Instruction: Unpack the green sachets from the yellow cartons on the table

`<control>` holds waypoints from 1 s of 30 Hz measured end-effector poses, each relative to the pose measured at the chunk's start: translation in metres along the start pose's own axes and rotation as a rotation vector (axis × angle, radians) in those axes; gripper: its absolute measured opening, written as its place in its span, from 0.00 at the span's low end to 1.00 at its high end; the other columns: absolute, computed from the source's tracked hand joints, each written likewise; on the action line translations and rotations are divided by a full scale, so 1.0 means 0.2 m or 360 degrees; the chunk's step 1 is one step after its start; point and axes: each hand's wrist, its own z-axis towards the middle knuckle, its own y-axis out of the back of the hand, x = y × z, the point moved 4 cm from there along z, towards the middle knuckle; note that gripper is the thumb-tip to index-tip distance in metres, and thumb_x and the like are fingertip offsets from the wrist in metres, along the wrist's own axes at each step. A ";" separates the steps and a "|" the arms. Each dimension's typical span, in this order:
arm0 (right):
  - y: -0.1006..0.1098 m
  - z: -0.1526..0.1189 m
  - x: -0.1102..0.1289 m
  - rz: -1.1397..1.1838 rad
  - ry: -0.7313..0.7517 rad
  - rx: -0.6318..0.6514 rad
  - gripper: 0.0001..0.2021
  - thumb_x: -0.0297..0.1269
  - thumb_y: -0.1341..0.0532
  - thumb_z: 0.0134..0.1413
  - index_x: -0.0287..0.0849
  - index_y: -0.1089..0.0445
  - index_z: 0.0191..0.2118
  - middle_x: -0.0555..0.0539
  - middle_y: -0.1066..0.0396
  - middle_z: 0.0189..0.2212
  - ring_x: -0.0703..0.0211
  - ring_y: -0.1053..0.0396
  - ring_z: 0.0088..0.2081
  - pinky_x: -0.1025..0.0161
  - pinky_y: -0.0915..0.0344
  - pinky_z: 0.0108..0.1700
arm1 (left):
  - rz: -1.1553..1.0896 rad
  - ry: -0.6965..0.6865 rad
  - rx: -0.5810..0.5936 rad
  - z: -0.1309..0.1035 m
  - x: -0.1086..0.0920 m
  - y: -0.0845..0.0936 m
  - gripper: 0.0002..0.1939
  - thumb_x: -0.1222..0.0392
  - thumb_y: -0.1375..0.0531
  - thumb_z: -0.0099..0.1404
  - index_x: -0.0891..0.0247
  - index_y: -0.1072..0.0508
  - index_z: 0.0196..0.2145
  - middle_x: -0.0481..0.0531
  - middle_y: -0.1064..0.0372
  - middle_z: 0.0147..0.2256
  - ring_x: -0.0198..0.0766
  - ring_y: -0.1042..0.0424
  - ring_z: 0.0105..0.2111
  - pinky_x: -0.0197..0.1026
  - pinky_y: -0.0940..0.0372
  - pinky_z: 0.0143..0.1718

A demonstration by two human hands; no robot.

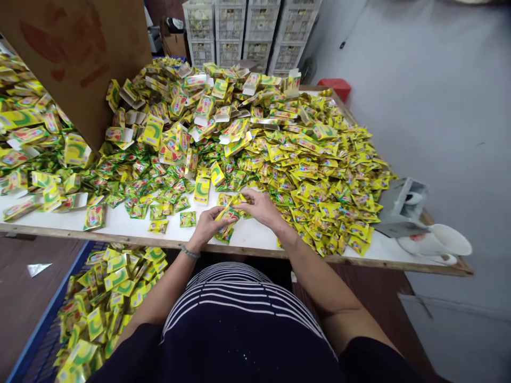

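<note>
Grip: left hand (207, 224) and right hand (259, 206) both pinching a small yellow pack (230, 208) over the white worktop's (257, 232) near edge, long axis slanting away rightward. Right of worktop, pale wall (439, 106); beyond it, stacked crates (230, 45); below, blue crate (50, 306) heaped with yellow cartons (96, 323).

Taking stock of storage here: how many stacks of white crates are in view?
4, side by side beyond the table: leftmost stack, second stack, third stack and rightmost stack, nearest the grey wall. Others may be hidden behind.
</note>
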 end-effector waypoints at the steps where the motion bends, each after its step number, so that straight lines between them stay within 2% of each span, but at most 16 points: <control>1: -0.01 -0.01 0.00 0.0019 0.0014 -0.0035 0.16 0.52 0.32 0.46 0.43 0.27 0.32 0.54 0.34 0.24 0.63 0.42 0.26 0.64 0.44 0.30 | -0.0011 0.0004 0.0001 0.00 0.00 -0.01 0.24 0.52 0.26 0.47 0.65 0.22 0.40 0.52 0.21 0.37 0.38 0.25 0.34 0.37 0.34 0.36; 7: -0.07 -0.08 -0.01 -0.0046 0.0084 -0.0127 0.15 0.51 0.35 0.53 0.42 0.24 0.34 0.46 0.27 0.32 0.59 0.35 0.29 0.60 0.36 0.36 | -0.0204 0.0048 -0.0044 -0.01 0.05 -0.01 0.26 0.53 0.25 0.45 0.65 0.21 0.41 0.54 0.21 0.38 0.40 0.24 0.35 0.40 0.31 0.39; 10: -0.07 -0.10 -0.02 -0.0007 0.0146 -0.0138 0.14 0.49 0.38 0.58 0.44 0.22 0.36 0.44 0.27 0.36 0.56 0.31 0.35 0.58 0.33 0.41 | -0.0294 0.0090 -0.0072 -0.01 0.08 -0.01 0.25 0.54 0.25 0.46 0.65 0.21 0.41 0.54 0.21 0.37 0.39 0.23 0.34 0.40 0.31 0.38; 14: -0.05 -0.12 0.00 -0.0182 0.0283 -0.0357 0.11 0.46 0.37 0.59 0.46 0.21 0.34 0.44 0.28 0.38 0.51 0.31 0.43 0.51 0.37 0.53 | -0.0380 0.0050 -0.0159 -0.02 0.08 -0.02 0.24 0.54 0.25 0.45 0.65 0.21 0.40 0.53 0.20 0.37 0.39 0.23 0.33 0.39 0.30 0.37; 19: -0.06 -0.15 0.00 -0.0189 0.0289 -0.0517 0.10 0.46 0.37 0.59 0.48 0.21 0.38 0.44 0.29 0.41 0.51 0.33 0.47 0.49 0.41 0.57 | -0.0473 0.0026 -0.0235 -0.02 0.05 -0.01 0.24 0.54 0.25 0.45 0.65 0.22 0.40 0.53 0.20 0.37 0.38 0.23 0.33 0.40 0.30 0.38; 21: -0.08 -0.15 -0.01 -0.0194 0.0254 -0.0468 0.10 0.46 0.36 0.59 0.48 0.21 0.35 0.44 0.29 0.40 0.50 0.34 0.48 0.48 0.42 0.57 | -0.0468 0.0030 -0.0235 -0.02 0.05 -0.01 0.25 0.55 0.25 0.45 0.65 0.22 0.40 0.52 0.21 0.36 0.38 0.24 0.33 0.39 0.30 0.38; 27: -0.15 -0.16 -0.02 -0.0137 0.0299 -0.0013 0.17 0.47 0.44 0.66 0.48 0.21 0.34 0.44 0.29 0.45 0.50 0.37 0.52 0.48 0.43 0.60 | -0.0391 0.0031 -0.0199 -0.03 0.05 -0.03 0.27 0.53 0.25 0.44 0.65 0.24 0.40 0.50 0.22 0.32 0.35 0.26 0.29 0.37 0.32 0.33; 30: -0.17 -0.16 -0.01 -0.0049 0.0314 0.0070 0.19 0.49 0.44 0.65 0.46 0.21 0.32 0.43 0.29 0.46 0.49 0.37 0.53 0.48 0.41 0.60 | -0.0395 0.0000 -0.0197 -0.03 0.05 -0.05 0.31 0.51 0.26 0.46 0.63 0.29 0.45 0.46 0.25 0.27 0.34 0.28 0.25 0.35 0.34 0.29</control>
